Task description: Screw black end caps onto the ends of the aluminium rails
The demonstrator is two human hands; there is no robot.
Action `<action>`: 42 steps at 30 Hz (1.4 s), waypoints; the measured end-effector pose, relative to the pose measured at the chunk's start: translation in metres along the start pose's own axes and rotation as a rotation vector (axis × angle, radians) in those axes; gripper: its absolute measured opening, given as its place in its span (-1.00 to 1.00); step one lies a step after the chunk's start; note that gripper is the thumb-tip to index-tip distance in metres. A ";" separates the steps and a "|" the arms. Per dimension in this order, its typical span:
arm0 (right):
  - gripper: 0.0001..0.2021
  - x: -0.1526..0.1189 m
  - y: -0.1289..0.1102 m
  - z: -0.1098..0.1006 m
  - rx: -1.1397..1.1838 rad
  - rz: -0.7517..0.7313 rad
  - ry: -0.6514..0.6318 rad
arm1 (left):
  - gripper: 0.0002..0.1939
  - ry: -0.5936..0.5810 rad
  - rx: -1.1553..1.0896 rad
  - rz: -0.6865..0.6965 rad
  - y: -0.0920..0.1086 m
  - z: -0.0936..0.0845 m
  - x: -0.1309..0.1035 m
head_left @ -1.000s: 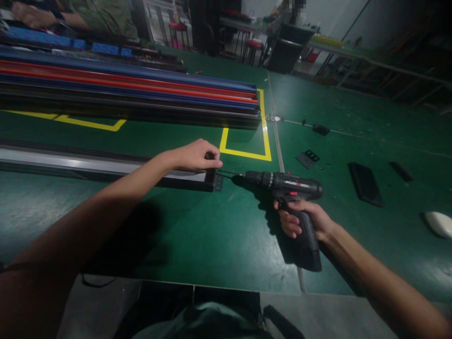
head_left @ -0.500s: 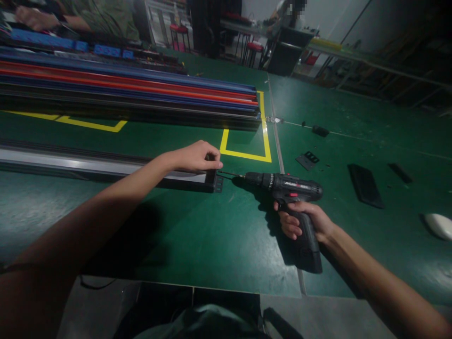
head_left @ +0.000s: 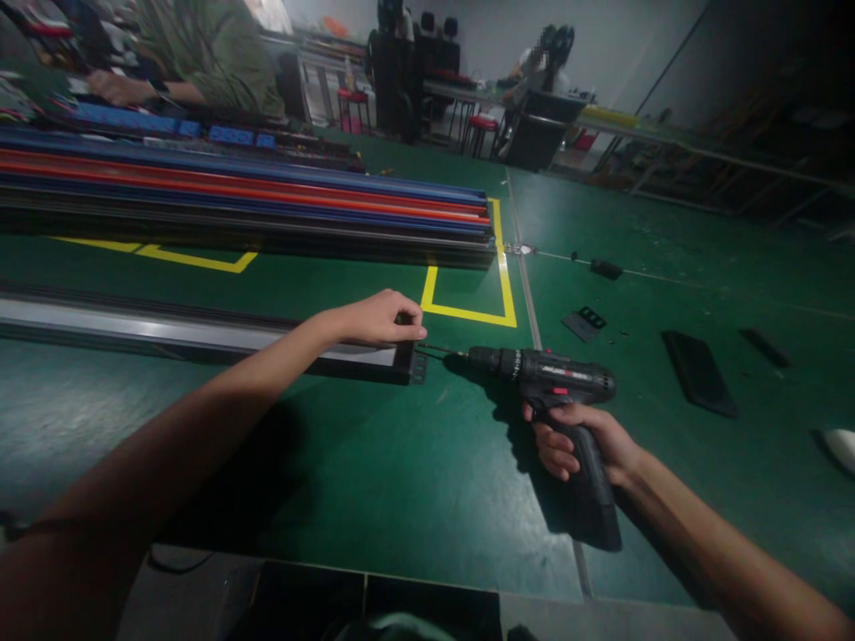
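My right hand (head_left: 574,441) is wrapped round the grip of a black cordless drill (head_left: 567,376), which lies level with its long thin bit (head_left: 444,351) pointing left. The bit's tip is at the right end of a long black-edged profile (head_left: 200,336) with a pale strip along its length. My left hand (head_left: 384,318) rests over that end, thumb and index finger pinched just by the bit's tip. Whatever is in the pinch is too small to make out. A small black slotted end piece (head_left: 419,368) sits at the profile's end, below my left fingertips.
Behind the profile lies a stack of blue, red and black long profiles (head_left: 267,191). To the right are a slotted black plate (head_left: 583,323), a black block (head_left: 698,372) and a white object (head_left: 840,447). Across the green table (head_left: 374,472) sits another person, a hand (head_left: 120,89) visible.
My view has tilted up slightly, so everything appears lower in it. My hands, the drill and the profile keep about the same places relative to each other.
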State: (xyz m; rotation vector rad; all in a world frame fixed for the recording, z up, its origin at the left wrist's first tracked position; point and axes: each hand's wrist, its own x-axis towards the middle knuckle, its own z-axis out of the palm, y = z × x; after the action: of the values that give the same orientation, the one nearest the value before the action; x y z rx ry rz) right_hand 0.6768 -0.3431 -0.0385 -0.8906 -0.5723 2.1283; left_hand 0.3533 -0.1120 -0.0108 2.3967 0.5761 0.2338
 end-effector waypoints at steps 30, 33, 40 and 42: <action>-0.76 0.001 -0.002 -0.008 0.057 0.058 -0.050 | -0.69 0.014 -0.033 0.033 0.000 0.001 0.002; -0.76 0.001 -0.003 -0.005 0.040 0.064 -0.045 | -0.70 0.013 -0.033 0.039 0.001 0.000 0.002; -0.79 0.001 -0.003 -0.006 0.052 0.056 -0.060 | -0.70 -0.001 -0.031 0.031 0.002 -0.001 0.002; -0.79 0.001 -0.003 -0.007 0.057 0.057 -0.059 | -0.70 -0.005 -0.032 0.033 0.002 -0.001 0.002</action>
State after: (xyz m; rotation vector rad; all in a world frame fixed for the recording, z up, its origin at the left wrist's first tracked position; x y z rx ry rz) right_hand 0.6831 -0.3398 -0.0417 -0.8236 -0.5188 2.2174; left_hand 0.3554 -0.1118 -0.0089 2.3767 0.5274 0.2494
